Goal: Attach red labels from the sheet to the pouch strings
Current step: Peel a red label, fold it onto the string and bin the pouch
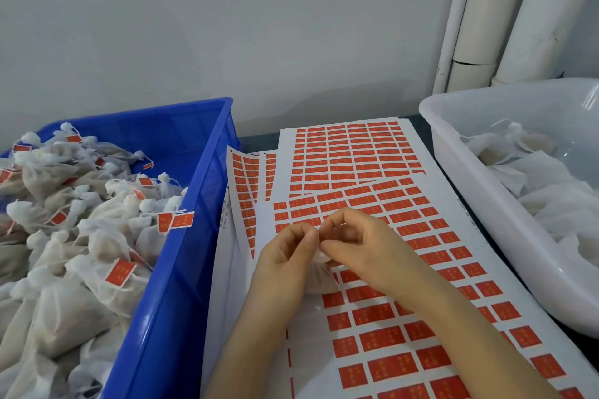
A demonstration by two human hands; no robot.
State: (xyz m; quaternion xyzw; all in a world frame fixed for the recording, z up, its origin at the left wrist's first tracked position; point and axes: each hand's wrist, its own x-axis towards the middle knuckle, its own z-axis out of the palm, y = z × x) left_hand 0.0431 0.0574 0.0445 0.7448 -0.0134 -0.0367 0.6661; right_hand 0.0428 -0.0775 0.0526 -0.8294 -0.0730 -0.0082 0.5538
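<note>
The blue bin [168,285] is full of pouches with red tags on. The white tub [470,191] has more waiting. The left hand [285,256] and right hand [353,246] each have a pinching grip on one pouch [316,283] over the label sheet [453,236].

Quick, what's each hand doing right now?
Left hand: fingers curled, pinching the white pouch at its top.
Right hand: also pinching the pouch's top.

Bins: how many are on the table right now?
2. A blue crate at left, piled with red-labelled pouches; a white tub at right, holding plain pouches. Both run off frame; more may be hidden.
</note>
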